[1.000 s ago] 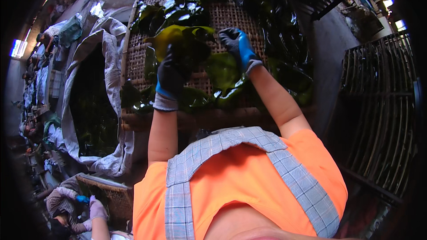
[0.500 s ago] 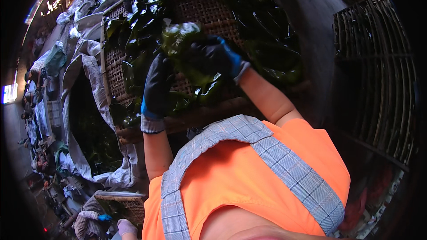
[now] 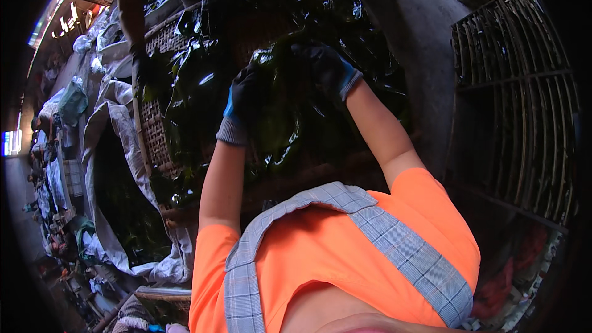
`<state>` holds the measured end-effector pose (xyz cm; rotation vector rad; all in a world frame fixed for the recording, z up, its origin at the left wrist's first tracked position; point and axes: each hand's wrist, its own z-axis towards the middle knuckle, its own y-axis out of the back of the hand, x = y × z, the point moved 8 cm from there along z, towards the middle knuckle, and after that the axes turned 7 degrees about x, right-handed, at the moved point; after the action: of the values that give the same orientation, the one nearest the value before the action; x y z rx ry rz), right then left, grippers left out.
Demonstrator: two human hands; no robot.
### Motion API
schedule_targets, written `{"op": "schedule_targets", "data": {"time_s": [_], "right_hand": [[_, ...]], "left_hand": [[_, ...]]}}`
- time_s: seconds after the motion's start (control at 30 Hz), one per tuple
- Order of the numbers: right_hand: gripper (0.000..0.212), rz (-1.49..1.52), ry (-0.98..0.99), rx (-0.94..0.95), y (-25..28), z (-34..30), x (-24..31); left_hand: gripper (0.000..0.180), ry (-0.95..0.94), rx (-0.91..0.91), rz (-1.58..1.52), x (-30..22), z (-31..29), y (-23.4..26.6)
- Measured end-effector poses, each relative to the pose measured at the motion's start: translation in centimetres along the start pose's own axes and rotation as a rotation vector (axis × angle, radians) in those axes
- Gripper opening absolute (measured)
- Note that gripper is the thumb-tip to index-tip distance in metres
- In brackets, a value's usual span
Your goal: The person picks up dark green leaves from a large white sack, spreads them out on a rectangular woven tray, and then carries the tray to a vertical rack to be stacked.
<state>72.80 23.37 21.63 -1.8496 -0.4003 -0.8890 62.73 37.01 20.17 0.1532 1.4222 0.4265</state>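
My left hand (image 3: pixel 242 94), in a dark glove with blue on its back and a grey cuff, is closed at the left edge of a wet, dark green leaf (image 3: pixel 274 95). My right hand (image 3: pixel 325 68), gloved the same way, grips the leaf's far right side. Between the two hands the leaf hangs spread out and glossy. Deep shade hides most of my fingertips. More shiny dark leaves (image 3: pixel 364 55) lie below and around it on a woven bamboo tray (image 3: pixel 159 139).
Across the tray, a person's arm (image 3: pixel 127 9) reaches down over its far left corner. A pale sack (image 3: pixel 123 129) with dark green contents lies open on the left. Slatted racks (image 3: pixel 518 98) stand at the right, beyond a strip of grey floor (image 3: pixel 435 9).
Both hands have moved apart, the right one outward and slightly up, and the bunched leaf between them is now spread. The other person's arms have come into view at the far side.
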Motion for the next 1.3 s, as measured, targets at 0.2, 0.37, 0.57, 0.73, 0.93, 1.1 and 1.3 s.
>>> {"op": "schedule_targets", "data": {"time_s": [0.2,0.37,0.57,0.73,0.93,1.1,1.3], "right_hand": [[0.017,0.214,0.1,-0.286,11.5,8.4,-4.7],[0.02,-0.826,0.262,-0.555,18.7,7.3,-4.1],[0.025,-1.026,0.527,-0.388,2.1,2.3,-2.6],[0.036,-0.368,-0.003,-0.043,-6.0,7.7,-14.6],[0.057,-1.293,0.05,-0.454,-11.2,15.1,-19.9],[0.044,-1.228,0.089,-0.488,-17.5,20.3,-24.4],[0.028,-1.243,-0.017,0.065,-22.8,27.8,-33.0]], "left_hand": [[0.016,0.356,-0.467,-0.464,18.1,1.6,-0.1],[0.026,0.272,-0.407,-1.233,14.2,-1.9,-2.7],[0.046,0.278,-0.903,0.121,5.5,-18.3,8.4],[0.094,0.709,-0.789,0.859,8.1,-24.2,18.0],[0.06,0.876,-0.369,0.561,17.1,-21.9,19.0],[0.011,0.153,-0.752,-1.026,27.4,-20.4,24.7],[0.041,0.413,-0.658,-0.112,22.7,-19.8,31.6]]}}
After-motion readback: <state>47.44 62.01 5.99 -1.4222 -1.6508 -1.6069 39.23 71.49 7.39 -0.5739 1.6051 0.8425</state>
